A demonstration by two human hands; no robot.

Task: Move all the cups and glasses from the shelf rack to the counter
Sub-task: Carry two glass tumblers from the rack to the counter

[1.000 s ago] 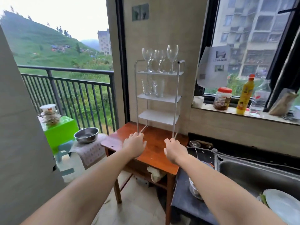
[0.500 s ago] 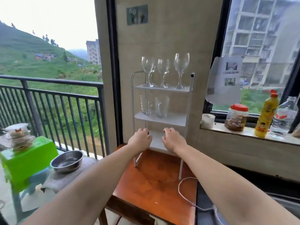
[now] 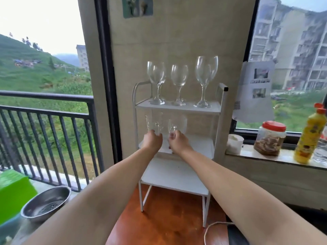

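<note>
Two forearms of mine stretch out over the wooden bench, which sits below my hands and carries the white shelf rack. Beside my left forearm, lower down, a steel bowl rests next to a green box, and a cord curls on the bench under my right forearm.

My left hand reaches into the middle tier, fingers curled at the base of the left tumbler; whether it has closed on the glass I cannot tell. My right hand, just beside the left, curls the same way at the foot of the right tumbler, and again I cannot tell whether it grips. Both tumblers stand upright on the middle shelf, right at my fingertips.

Above my hands, on the top tier, wine glasses stand upright: a left wine glass with another close behind it, a middle wine glass, and a tall right wine glass.

Further right of my right hand, on the window ledge, stand a white cup, a red-lidded jar and a yellow bottle. Beyond my left hand runs the balcony railing.
</note>
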